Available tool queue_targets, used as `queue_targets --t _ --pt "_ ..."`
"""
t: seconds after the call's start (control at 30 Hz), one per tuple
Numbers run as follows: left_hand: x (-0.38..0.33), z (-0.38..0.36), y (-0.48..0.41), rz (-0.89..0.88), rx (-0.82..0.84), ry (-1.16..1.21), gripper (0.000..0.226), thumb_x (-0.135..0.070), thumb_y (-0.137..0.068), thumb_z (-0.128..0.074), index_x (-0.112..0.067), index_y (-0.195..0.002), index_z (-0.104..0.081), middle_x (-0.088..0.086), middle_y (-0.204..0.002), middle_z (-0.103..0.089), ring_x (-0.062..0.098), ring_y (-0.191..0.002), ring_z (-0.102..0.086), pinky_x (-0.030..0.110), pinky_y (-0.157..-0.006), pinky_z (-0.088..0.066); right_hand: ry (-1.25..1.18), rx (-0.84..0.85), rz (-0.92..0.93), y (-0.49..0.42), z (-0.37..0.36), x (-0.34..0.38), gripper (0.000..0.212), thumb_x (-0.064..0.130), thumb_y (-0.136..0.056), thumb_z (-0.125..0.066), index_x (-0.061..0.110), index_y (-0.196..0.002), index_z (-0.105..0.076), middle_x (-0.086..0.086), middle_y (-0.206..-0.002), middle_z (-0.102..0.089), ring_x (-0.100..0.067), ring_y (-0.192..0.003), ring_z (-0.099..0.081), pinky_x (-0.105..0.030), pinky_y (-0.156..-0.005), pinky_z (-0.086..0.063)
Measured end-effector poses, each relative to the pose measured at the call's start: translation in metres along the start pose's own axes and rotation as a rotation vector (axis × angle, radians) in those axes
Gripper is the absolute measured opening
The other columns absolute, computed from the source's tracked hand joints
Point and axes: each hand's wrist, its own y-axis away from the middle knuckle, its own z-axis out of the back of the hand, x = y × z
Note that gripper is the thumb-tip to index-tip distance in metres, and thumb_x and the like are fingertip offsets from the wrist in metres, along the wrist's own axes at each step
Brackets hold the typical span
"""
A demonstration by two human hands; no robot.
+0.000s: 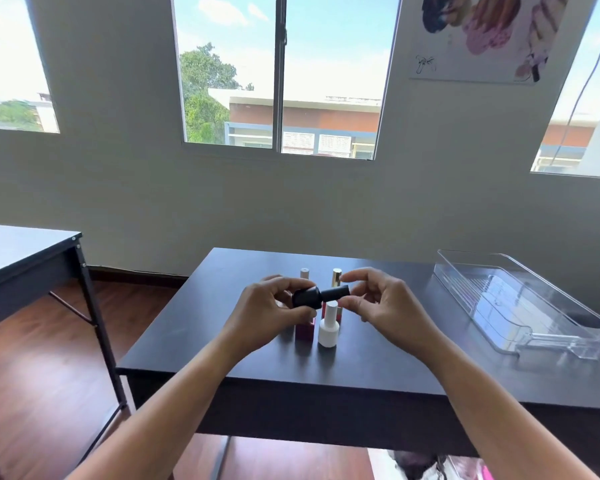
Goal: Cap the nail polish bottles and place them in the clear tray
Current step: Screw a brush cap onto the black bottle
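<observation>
My left hand grips a black nail polish bottle, held sideways above the dark table. My right hand pinches its black cap, which sits on the bottle's neck. Below my hands stand a capped white bottle, a dark pink bottle, a red bottle mostly hidden behind the white one, a bottle with a pale pink cap and one with a gold cap. The clear tray lies at the table's right with nothing in it.
A second dark table stands to the left across a gap of wooden floor. The wall with windows is right behind the table. The tray's handle points toward the front edge.
</observation>
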Motion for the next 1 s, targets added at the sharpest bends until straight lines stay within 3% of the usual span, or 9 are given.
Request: queue_targets --t 0.1,0.2,0.3,0.4,0.47,0.57,0.7,0.87,1.0 --pt "-0.0019 0.0003 0.001 0.001 0.016 -0.016 0.039 -0.022 -0.065 -0.086 -0.04 -0.097 -0.075 -0.028 -0.089 -0.064 -0.001 -0.082 -0.063 0.003 -0.067 -0.041 -0.004 -0.025 0.006 0.0019 -0.0012 0.0009 0.012 0.017 -0.088 -0.069 0.029 -0.089 -0.07 0.002 -0.073 -0.072 -0.007 -0.059 -0.055 -0.038 -0.07 -0.052" --pt "-0.0052 -0.0006 0.0024 -0.01 0.011 -0.012 0.039 -0.02 -0.066 -0.087 -0.04 -0.097 -0.075 -0.024 -0.087 -0.065 0.0 -0.083 -0.063 0.003 -0.068 -0.041 0.098 -0.035 0.029 0.0046 -0.0023 0.0036 0.029 0.036 -0.094 -0.058 0.025 -0.068 -0.064 0.007 -0.058 -0.064 -0.005 -0.05 -0.048 -0.028 -0.055 -0.044" --pt "-0.0076 -0.0005 0.0035 -0.035 0.016 -0.024 0.039 -0.018 -0.067 -0.087 -0.038 -0.098 -0.075 -0.017 -0.09 -0.066 0.003 -0.084 -0.063 0.004 -0.068 -0.041 0.096 -0.025 -0.015 0.0055 -0.0069 0.0055 0.052 0.051 -0.096 -0.046 0.011 -0.064 -0.06 0.003 -0.055 -0.061 -0.009 -0.049 -0.052 -0.04 -0.056 -0.049" --pt "-0.0081 0.0008 0.0044 -0.022 0.033 -0.03 0.038 -0.018 -0.068 -0.086 -0.038 -0.099 -0.075 -0.016 -0.09 -0.065 0.002 -0.083 -0.063 0.004 -0.069 -0.041 0.036 0.03 -0.09 0.0043 -0.007 0.0072 0.065 0.068 -0.086 -0.04 0.013 -0.059 -0.061 0.005 -0.05 -0.059 -0.009 -0.045 -0.052 -0.03 -0.052 -0.047" --pt "-0.0072 0.0023 0.0049 -0.005 0.039 -0.03 0.038 -0.019 -0.069 -0.087 -0.037 -0.1 -0.076 -0.014 -0.089 -0.065 0.001 -0.08 -0.063 0.003 -0.068 -0.041 0.061 0.045 -0.09 0.0042 -0.0053 0.0071 0.062 0.072 -0.083 -0.042 0.016 -0.073 -0.064 0.007 -0.054 -0.06 -0.007 -0.047 -0.054 -0.025 -0.055 -0.048" --pt "-0.0064 0.004 0.0051 0.01 0.049 -0.029 0.038 -0.021 -0.068 -0.087 -0.036 -0.1 -0.076 -0.014 -0.089 -0.065 -0.001 -0.078 -0.063 0.003 -0.067 -0.041 0.103 0.029 -0.006 0.0047 -0.0032 0.0047 0.028 0.049 -0.083 -0.068 0.034 -0.106 -0.061 0.013 -0.069 -0.062 0.0 -0.058 -0.054 -0.013 -0.063 -0.046" --pt "-0.0064 0.0034 0.0051 0.005 0.051 -0.028 0.037 -0.02 -0.067 -0.087 -0.039 -0.097 -0.076 -0.012 -0.088 -0.065 -0.001 -0.077 -0.063 0.004 -0.068 -0.042 0.122 0.009 0.035 0.007 -0.0051 0.0081 0.019 0.019 -0.086 -0.071 0.026 -0.104 -0.068 0.012 -0.078 -0.067 0.004 -0.062 -0.061 -0.006 -0.065 -0.044" --pt "-0.0066 0.0009 0.006 -0.004 0.049 -0.056 0.035 -0.022 -0.069 -0.085 -0.041 -0.096 -0.074 -0.014 -0.09 -0.065 0.0 -0.08 -0.062 0.004 -0.069 -0.041 0.189 0.003 0.044 0.006 -0.006 0.0084 0.009 0.02 -0.093 -0.062 0.022 -0.097 -0.07 0.016 -0.062 -0.064 0.003 -0.057 -0.057 -0.009 -0.06 -0.042" --pt "-0.0082 0.0029 0.0051 0.046 0.086 -0.043 0.032 -0.025 -0.07 -0.084 -0.038 -0.098 -0.075 -0.011 -0.09 -0.069 -0.003 -0.077 -0.063 0.006 -0.067 -0.042 0.147 0.047 0.042 0.006 -0.0056 0.0091 0.017 0.014 -0.091 -0.065 0.018 -0.108 -0.068 0.011 -0.076 -0.067 0.006 -0.061 -0.062 -0.004 -0.063 -0.043"
